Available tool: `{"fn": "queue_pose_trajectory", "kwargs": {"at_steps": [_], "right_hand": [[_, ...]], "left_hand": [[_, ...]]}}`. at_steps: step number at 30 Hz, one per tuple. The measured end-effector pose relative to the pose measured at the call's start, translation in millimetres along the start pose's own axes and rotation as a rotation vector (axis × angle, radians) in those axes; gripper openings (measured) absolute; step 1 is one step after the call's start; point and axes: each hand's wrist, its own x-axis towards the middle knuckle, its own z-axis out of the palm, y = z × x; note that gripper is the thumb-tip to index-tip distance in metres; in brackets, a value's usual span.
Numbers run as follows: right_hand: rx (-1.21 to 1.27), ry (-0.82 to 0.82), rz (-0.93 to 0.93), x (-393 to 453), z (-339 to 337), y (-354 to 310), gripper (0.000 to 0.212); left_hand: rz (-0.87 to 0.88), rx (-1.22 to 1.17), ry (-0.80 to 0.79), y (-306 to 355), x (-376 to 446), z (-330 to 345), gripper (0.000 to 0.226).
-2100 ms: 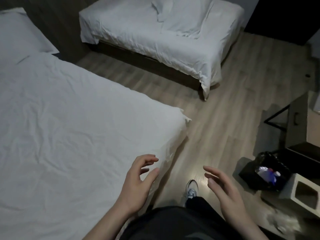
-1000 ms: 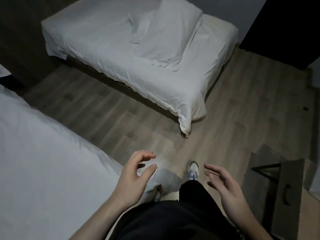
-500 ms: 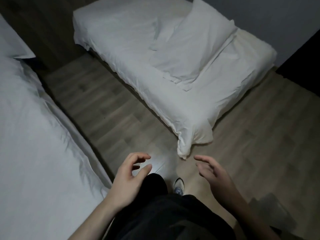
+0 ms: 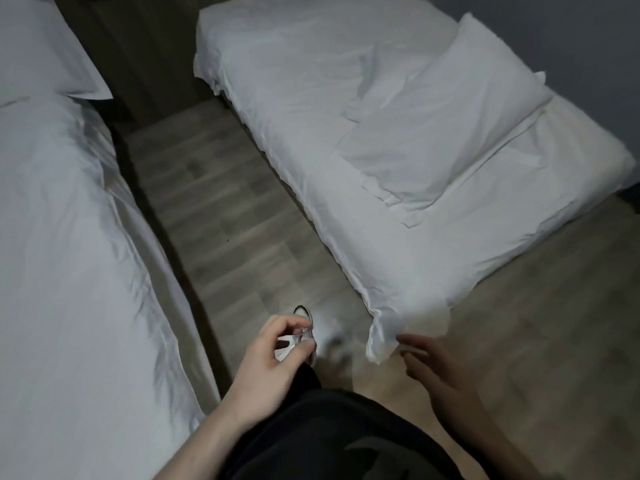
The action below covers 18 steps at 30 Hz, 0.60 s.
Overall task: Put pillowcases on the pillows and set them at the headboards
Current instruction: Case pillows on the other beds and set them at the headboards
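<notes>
- We hold nothing: our left hand (image 4: 266, 365) hangs with fingers loosely curled, our right hand (image 4: 440, 368) with fingers loosely spread, both low at 6 o'clock
- The pillow (image 4: 440, 133) lies across the far bed (image 4: 277, 64) at 1 o'clock, well apart from both hands; a flatter white piece at 12 o'clock beside it may be a pillowcase, we cannot tell
- Another pillow (image 4: 45, 53) sits at 10 o'clock on the near bed (image 4: 69, 254)
- We judge the step as walking up the floor (image 4: 221, 209) between the beds to reach the pillow at 1 o'clock
- To do it well we clear the bed corner by our right hand, stop alongside the pillow, then grip it with both hands by its near short edge
- Whether it is already cased we should check first
</notes>
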Motion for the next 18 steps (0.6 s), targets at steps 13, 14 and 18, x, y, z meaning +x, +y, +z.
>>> {"fn": "queue_pose_trajectory", "kwargs": {"at_steps": [13,14,18], "right_hand": [[0.105,0.130,-0.064,164,39,-121,0.034],[0.106,0.137,-0.069,175,40,-129,0.035],[0.093,0.137,-0.070,218,43,-154,0.027]], "left_hand": [[0.180,0.136,-0.136,78,220,-91,0.028],[0.192,0.138,-0.140,83,232,-96,0.027],[0.207,0.151,-0.163,94,280,-105,0.024]]}}
